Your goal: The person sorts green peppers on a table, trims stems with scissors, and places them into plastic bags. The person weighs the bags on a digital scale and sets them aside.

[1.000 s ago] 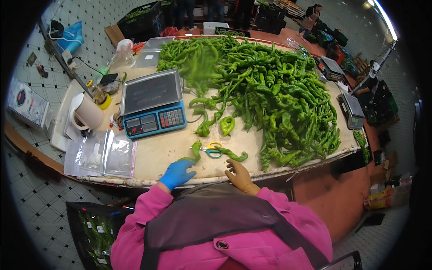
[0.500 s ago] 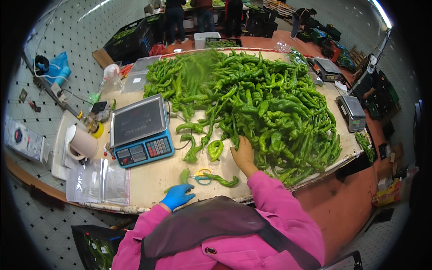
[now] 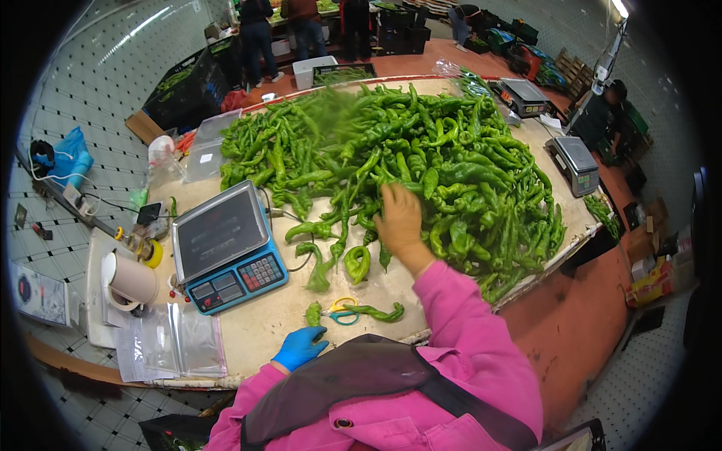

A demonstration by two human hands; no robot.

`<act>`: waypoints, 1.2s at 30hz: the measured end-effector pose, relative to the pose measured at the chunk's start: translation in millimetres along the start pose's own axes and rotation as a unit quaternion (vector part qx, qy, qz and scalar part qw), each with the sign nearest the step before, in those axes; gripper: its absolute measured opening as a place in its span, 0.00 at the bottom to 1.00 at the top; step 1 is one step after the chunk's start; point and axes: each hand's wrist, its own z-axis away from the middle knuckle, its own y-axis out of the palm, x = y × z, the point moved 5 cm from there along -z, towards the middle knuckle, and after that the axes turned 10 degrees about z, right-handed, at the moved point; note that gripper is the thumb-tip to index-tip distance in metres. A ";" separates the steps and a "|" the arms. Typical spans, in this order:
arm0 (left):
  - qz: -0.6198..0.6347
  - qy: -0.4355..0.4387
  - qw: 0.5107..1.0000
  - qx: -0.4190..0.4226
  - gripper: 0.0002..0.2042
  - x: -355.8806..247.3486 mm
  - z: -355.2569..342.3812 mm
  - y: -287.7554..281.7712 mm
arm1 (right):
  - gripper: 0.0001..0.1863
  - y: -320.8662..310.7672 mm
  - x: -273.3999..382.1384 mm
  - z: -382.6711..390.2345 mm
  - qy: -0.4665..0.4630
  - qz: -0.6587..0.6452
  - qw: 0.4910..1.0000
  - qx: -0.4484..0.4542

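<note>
A large heap of long green peppers [image 3: 466, 177] covers most of the table. My right hand [image 3: 402, 222] reaches onto its near side, the fingers stretched over the peppers and the thumb apart. Close by the near edge, my left hand [image 3: 299, 348], in a blue glove, is closed at the lower end of a short green pepper [image 3: 313, 313]; the fingers partly hide it. Scissors [image 3: 345, 319] with yellow and teal handles lie to its right, beside another loose pepper [image 3: 380, 313]. A curled pepper [image 3: 357, 264] rests between the heap and the scissors.
A blue scale [image 3: 239, 281] with a metal pan stands left of the heap. Beyond it are a pale mug [image 3: 134, 279] and clear plastic bags [image 3: 177, 342]. Two more scales, a grey one [image 3: 575, 159] and a farther one [image 3: 524, 96], line the right edge. People stand at the back.
My right hand has moved forward and slightly left, farther onto the heap. My left hand stays by the short pepper. The whole view has shifted a little.
</note>
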 end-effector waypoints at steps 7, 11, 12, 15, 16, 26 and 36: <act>-0.003 0.010 1.000 -0.012 0.21 -1.4 -0.3 -5.7 | 0.44 54.2 -63.0 -73.7 0.057 0.209 0.901 0.376; 0.043 0.013 0.998 -0.033 0.20 8.8 2.5 -3.6 | 0.29 69.8 -54.8 -61.6 0.024 0.212 0.926 0.310; 0.042 0.028 0.998 -0.035 0.20 9.0 2.6 -3.0 | 0.25 70.5 -53.6 -57.5 0.037 0.205 0.933 0.294; 0.039 0.039 0.998 -0.028 0.20 9.1 4.0 -1.6 | 0.17 61.8 -43.4 -39.0 0.012 0.170 0.953 0.250; 0.039 0.043 0.998 -0.029 0.19 7.6 3.9 -2.4 | 0.17 56.8 -38.8 -32.1 0.004 0.161 0.955 0.247; 0.023 0.068 0.997 -0.007 0.20 -9.9 1.5 -1.0 | 0.11 -20.8 62.7 80.7 -0.189 0.078 0.971 0.124; 0.054 0.086 0.995 0.007 0.21 -6.0 4.5 13.4 | 0.32 -23.6 105.4 175.5 -0.201 -0.138 0.935 0.258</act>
